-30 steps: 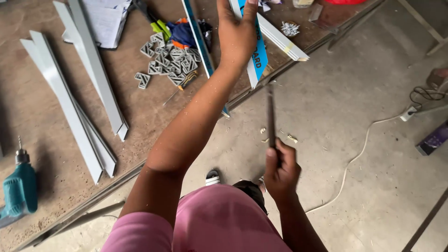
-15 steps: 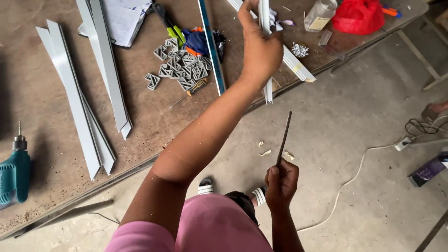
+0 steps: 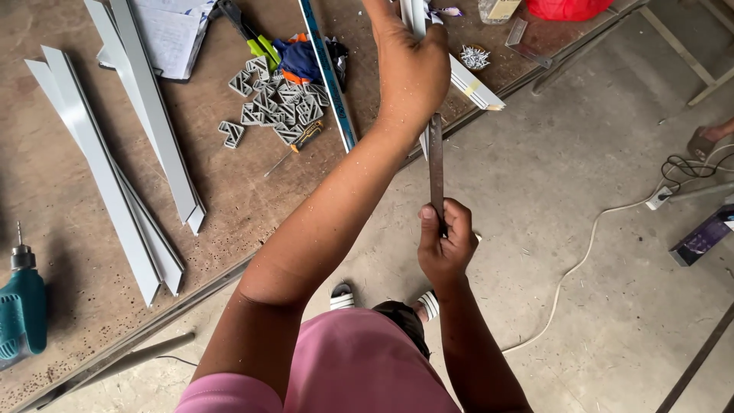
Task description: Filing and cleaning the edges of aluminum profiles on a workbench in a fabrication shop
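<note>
My left hand (image 3: pixel 413 73) grips a long pale grey metal profile (image 3: pixel 417 15) that sticks out over the edge of the brown workbench (image 3: pixel 69 252). My right hand (image 3: pixel 446 243) is closed around the lower end of a flat dark metal file (image 3: pixel 436 164). The file points up, and its tip reaches the cut end of the profile just under my left hand. Both arms are dusted with fine metal filings.
On the bench lie several grey profiles (image 3: pixel 107 160), a pile of grey corner brackets (image 3: pixel 275 107), a screwdriver (image 3: pixel 298 145), a blue level (image 3: pixel 329 73), papers (image 3: pixel 172 38), a heap of screws (image 3: pixel 475 56) and a teal drill (image 3: pixel 21 313). A white cable (image 3: pixel 589 245) crosses the concrete floor.
My right hand has lifted the file up to the end of the profile. My left hand has drawn the profile a little nearer.
</note>
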